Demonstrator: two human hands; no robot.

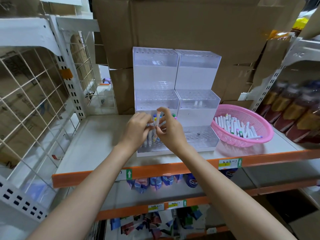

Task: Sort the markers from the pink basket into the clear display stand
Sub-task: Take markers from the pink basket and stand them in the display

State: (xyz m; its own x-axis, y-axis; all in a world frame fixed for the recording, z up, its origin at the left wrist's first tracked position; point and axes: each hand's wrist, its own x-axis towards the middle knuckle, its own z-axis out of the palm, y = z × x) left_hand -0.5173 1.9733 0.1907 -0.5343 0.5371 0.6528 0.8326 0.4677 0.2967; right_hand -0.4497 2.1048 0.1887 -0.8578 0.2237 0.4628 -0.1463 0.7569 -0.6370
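Grip: right hand (168, 129) pinches one marker (158, 118) upright. The left hand (138, 129) grips a bundle of markers (151, 134). Both are over the lowest tier of the clear display stand (155, 75). Step: insertion. The next move calls for aligning the tip with a free hole. Many remain in the pink basket (263, 135).

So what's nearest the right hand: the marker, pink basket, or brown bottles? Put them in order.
1. marker, pinched in the right hand.
2. pink basket, off to its right.
3. brown bottles, far right, beyond the basket.
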